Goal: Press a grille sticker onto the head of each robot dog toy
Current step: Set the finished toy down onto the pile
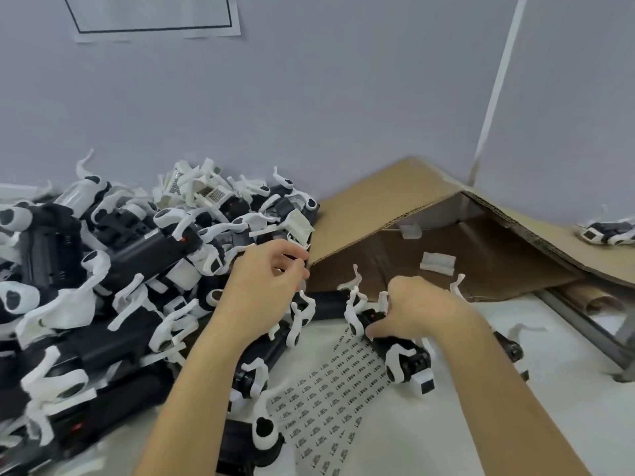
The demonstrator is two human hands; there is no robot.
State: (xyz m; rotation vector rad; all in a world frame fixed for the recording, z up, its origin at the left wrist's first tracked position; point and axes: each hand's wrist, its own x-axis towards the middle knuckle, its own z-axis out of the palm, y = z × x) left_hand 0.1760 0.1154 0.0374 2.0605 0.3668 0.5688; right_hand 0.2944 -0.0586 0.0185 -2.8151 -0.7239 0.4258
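Note:
A big heap of black-and-white robot dog toys [103, 269] fills the left of the table. My left hand [264, 280] hovers at the heap's right edge with fingers curled; a small dark bit shows at the fingertips, but what it is cannot be told. My right hand [415, 310] grips one robot dog [402, 355] that lies on its back, legs up, over the sticker sheet [330, 400]. The sheet is white with rows of small dark grille stickers. Another dog [261, 359] lies under my left forearm.
A folded cardboard box [429, 214] lies open at the back right, with small white parts [438, 262] inside. One more robot dog [608, 231] rests on the cardboard flap at far right. A grey wall stands close behind. A metal rail [584, 324] runs along the table's right.

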